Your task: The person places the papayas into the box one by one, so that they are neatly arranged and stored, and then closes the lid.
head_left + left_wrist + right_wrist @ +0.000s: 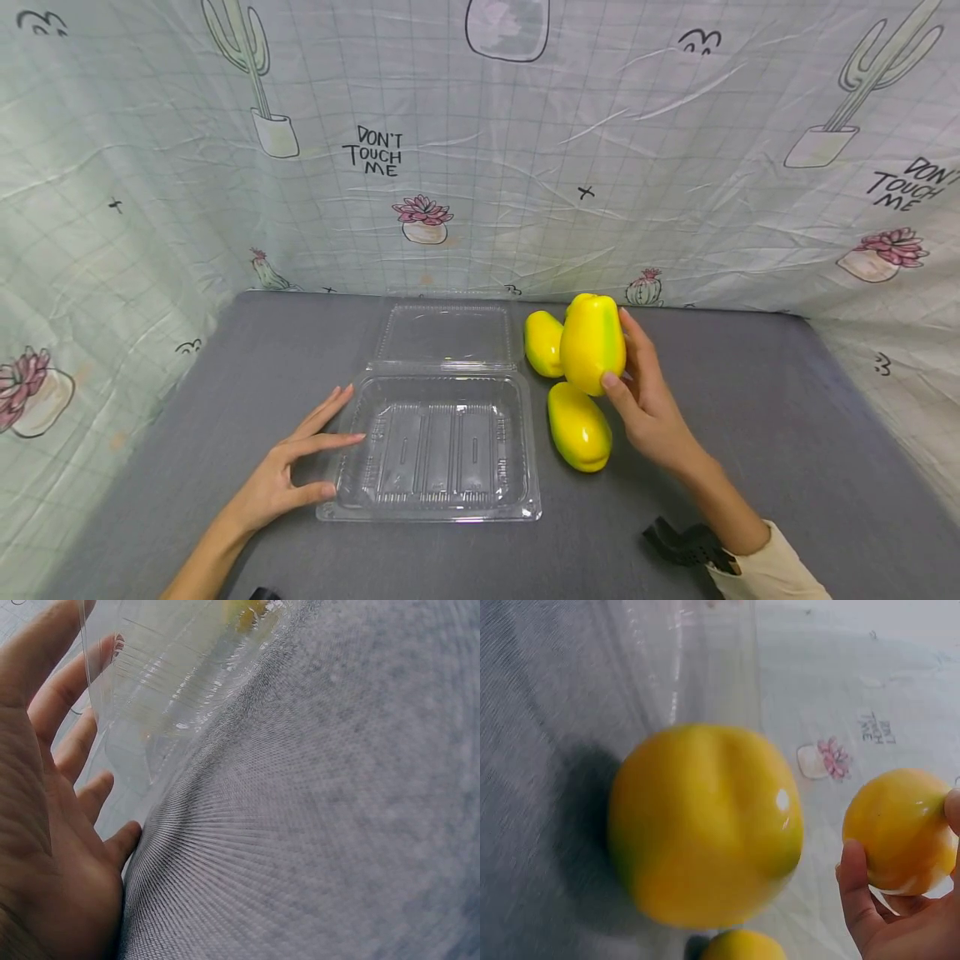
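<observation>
In the head view my right hand (652, 408) holds a yellow papaya (592, 343) with a green streak, raised over the two others, thumb at its near end and fingers along its far right side. A second papaya (543, 344) lies behind and left of it, partly covered. The third papaya (580, 427) lies nearer me, large in the right wrist view (705, 825). My left hand (281, 475) is spread at the left rim of an opened clear plastic clamshell box (534, 467), fingertips over the rim and thumb by the front left corner.
The box's lid (446, 335) lies folded back toward the curtain (480, 167) with cactus prints, which stands around the grey table (450, 558). A black strap (686, 543) is on the right wrist, by a cream sleeve (772, 571).
</observation>
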Available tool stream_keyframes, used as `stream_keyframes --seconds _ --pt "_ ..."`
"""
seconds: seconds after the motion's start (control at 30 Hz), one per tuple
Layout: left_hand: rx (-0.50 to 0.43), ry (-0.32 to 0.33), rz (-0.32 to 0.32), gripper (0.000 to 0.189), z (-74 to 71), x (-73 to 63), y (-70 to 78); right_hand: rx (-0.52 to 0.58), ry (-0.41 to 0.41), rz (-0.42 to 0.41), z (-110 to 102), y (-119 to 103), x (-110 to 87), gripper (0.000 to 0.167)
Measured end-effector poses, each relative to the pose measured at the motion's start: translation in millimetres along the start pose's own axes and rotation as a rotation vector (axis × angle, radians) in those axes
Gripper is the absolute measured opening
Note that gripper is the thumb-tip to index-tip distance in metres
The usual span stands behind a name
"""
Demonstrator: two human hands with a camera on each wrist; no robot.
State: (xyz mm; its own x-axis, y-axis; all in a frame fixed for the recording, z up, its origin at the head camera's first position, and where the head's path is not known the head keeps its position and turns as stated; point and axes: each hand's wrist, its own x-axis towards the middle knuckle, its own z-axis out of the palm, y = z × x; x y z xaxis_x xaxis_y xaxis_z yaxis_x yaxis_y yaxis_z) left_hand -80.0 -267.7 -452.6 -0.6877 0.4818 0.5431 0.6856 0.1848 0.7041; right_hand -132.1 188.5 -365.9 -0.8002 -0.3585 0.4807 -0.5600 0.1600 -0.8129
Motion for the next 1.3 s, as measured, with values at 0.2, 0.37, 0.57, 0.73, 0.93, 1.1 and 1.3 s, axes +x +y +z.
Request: stream_keyframes --seconds 0.2,0.37,0.57,0.73,0.93,1.1,1.3 --pt "0.003 -0.001 0.005 0.054 -0.1 0.7 -0.5 0.026 -0.015 -0.025 11.9 -6.5 7.6 0.076" --pt "0.009 -0.004 -0.001 0.054 0.3 0.3 0.0 0.034 -0.023 -0.042 24.5 -15.0 12.4 0.081" --pt "0.010 -0.004 -0.002 0.054 0.7 -0.2 0.5 0.021 -0.042 -0.082 40.7 -24.4 16.3 0.083" --pt "0.007 -0.004 -0.001 0.054 0.3 0.1 0.4 0.044 -0.090 -0.092 55.2 -27.4 17.9 0.079" --pt "0.006 -0.008 -0.002 0.054 0.0 0.3 0.7 0.100 -0.145 -0.100 73.4 -31.5 17.6 0.077" --pt "-0.003 -0.015 -0.012 0.054 1.0 1.1 2.2 0.115 -0.164 -0.110 86.0 -36.1 21.2 0.077" --pt "-0.002 -0.013 -0.015 0.053 2.5 -0.3 1.8 0.122 -0.199 -0.112 97.6 -39.1 24.7 0.077"
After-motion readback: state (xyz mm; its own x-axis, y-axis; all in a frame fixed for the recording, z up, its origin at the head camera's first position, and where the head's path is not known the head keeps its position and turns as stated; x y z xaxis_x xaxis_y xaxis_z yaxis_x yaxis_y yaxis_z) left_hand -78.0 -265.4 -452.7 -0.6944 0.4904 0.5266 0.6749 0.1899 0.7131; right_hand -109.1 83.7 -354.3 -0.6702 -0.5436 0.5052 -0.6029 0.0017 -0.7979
